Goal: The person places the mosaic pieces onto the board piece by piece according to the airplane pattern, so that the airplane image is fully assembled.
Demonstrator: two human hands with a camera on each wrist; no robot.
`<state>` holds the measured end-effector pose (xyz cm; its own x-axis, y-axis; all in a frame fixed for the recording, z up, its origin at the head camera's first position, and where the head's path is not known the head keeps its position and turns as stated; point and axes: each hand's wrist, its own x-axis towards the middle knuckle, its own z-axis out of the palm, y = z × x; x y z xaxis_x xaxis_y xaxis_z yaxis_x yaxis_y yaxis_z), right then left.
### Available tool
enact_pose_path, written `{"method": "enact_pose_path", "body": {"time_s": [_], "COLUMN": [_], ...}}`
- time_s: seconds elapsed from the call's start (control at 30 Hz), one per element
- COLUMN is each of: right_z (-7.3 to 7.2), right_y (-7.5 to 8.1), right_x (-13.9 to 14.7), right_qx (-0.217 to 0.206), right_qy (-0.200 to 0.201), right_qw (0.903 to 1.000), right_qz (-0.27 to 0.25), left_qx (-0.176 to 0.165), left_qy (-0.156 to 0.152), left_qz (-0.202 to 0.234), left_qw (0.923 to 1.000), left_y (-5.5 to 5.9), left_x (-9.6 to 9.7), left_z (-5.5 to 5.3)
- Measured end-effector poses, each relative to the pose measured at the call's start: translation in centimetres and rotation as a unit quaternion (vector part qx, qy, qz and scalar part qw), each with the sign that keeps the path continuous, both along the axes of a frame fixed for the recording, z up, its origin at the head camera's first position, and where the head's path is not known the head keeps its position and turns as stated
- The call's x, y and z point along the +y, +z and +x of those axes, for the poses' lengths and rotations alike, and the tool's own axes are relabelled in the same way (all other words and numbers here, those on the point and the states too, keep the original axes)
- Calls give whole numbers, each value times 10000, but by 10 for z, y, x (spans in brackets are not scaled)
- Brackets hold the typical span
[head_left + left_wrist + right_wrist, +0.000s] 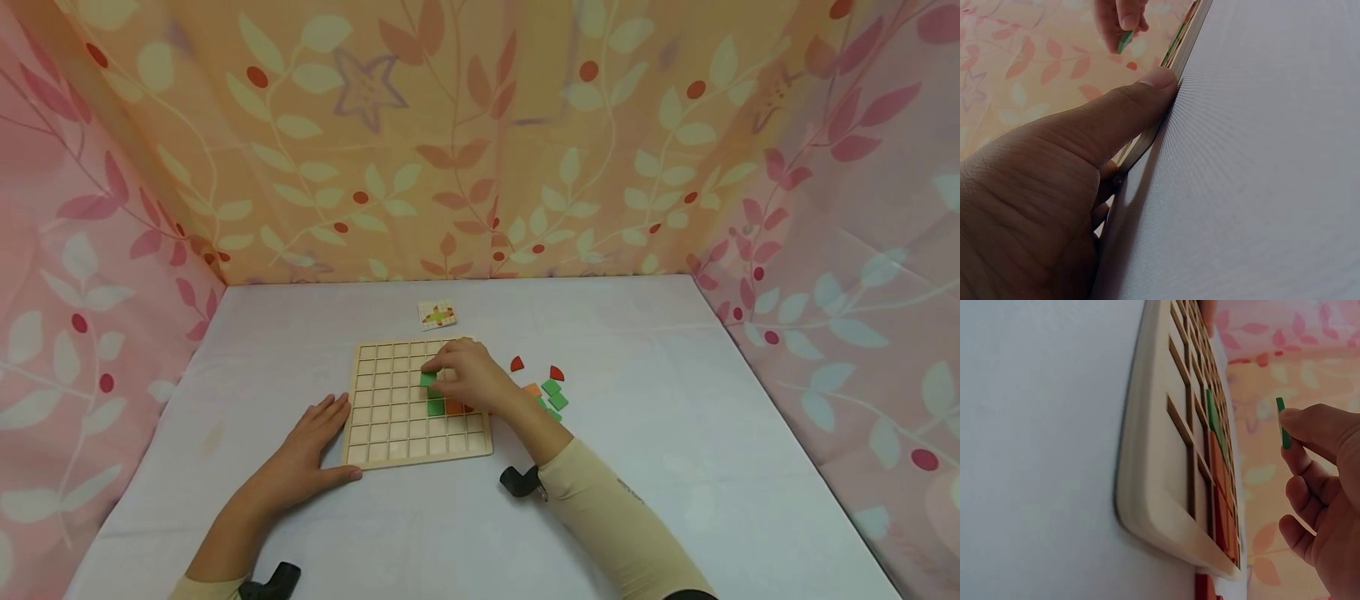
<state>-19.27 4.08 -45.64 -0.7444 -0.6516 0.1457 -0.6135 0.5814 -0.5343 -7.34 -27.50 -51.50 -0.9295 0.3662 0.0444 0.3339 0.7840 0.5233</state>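
A wooden grid board [380, 430] lies flat on the white table. My left hand [309, 450] rests along its left side, fingers extended, with the thumb touching the near left corner. Above the board, my right hand [474, 379] pinches a green tile [1284, 424] between thumb and fingertips; in the right wrist view the tile is edge-on and apart from the board. Set in the grid are a green square tile [436, 407], an orange tile [454, 407] and a red piece [468, 409]. The right hand hides part of the board's right half.
Right of the board lie loose pieces: red quarter-round pieces [557, 373], an orange tile [532, 389] and several green tiles [558, 401]. A small pattern card [437, 315] lies behind the board. Patterned cloth [480, 150] surrounds the table's back and sides.
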Motion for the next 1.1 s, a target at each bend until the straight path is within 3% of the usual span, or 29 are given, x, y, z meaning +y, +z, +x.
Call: {"method": "enact_pose_path", "body": {"time_s": [0.43, 1.1], "right_z": [-3, -3], "right_y": [-22, -26], "right_x": [-19, -28], "right_qx": [356, 287], "right_qy": [94, 111], "right_qw": [9965, 9940], "right_qz": [755, 1049], "left_qx": [-132, -211], "left_qy": [95, 137], "left_qz": [38, 38], "left_qw": [9999, 9997], "left_y": [-3, 1], "left_x": [-1, 0], "left_z": [1, 1]}}
